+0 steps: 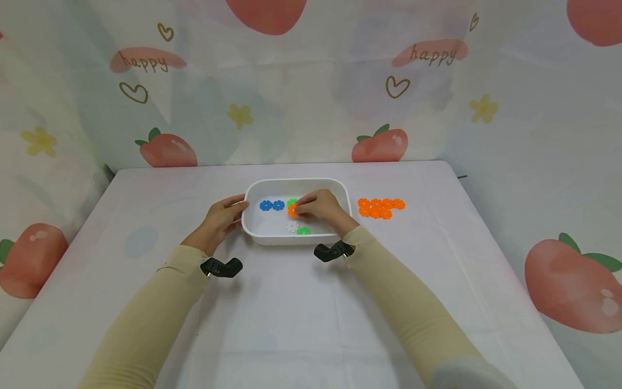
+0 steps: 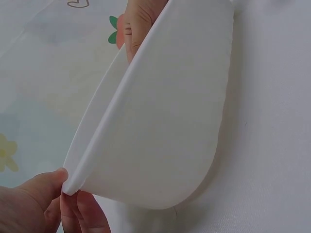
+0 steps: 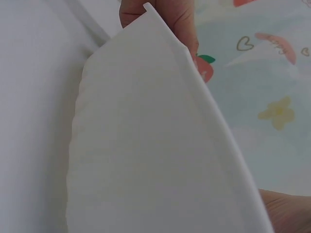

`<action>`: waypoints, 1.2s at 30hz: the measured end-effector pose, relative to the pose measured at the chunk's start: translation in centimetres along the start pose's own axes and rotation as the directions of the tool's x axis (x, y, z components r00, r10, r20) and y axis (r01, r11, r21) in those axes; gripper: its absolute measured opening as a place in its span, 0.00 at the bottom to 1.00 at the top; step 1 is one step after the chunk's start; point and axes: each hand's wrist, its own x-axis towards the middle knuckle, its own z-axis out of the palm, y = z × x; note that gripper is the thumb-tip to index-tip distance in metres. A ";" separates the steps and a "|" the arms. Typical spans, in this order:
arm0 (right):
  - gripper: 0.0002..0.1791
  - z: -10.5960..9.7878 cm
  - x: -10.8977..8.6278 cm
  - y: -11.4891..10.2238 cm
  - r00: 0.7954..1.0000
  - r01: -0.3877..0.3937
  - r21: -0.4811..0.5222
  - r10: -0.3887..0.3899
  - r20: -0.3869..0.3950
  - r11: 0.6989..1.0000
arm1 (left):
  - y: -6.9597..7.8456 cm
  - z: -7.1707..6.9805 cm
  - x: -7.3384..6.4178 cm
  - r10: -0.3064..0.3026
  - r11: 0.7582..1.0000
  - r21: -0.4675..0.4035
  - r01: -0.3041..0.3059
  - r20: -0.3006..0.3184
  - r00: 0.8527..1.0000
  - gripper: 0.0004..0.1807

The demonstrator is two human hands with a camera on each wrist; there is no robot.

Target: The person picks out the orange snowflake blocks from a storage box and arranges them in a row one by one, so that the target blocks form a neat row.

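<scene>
A white plastic tray sits on the table. My left hand grips its left rim, with the thumb on top and the fingers below in the left wrist view. Inside the tray, my right hand pinches an orange snowflake disc. That disc is just in front of a green disc. Two blue discs lie toward the tray's left side. Nearer the front wall are a white disc and another green disc. In the right wrist view the tray wall hides the right fingertips.
Several orange discs lie in a close group on the table just right of the tray. A white cloth covers the table. Behind it hangs a printed curtain.
</scene>
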 end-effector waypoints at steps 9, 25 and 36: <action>0.13 -1.8 -0.2 0.2 0.999 0.017 0.013 -0.017 0.031 1.000 | 0.1 0.1 -0.2 0.004 1.000 -0.007 -0.004 0.012 1.000 0.26; 0.15 -4.4 -1.2 -1.2 0.982 -0.094 0.144 0.068 0.174 0.985 | -0.2 0.3 0.1 0.007 1.000 -0.009 -0.007 0.005 1.000 0.26; 0.16 -6.2 -2.2 -1.5 0.983 -0.093 0.167 0.065 0.170 0.982 | -0.2 0.2 0.1 0.008 1.000 -0.010 -0.008 0.009 1.000 0.26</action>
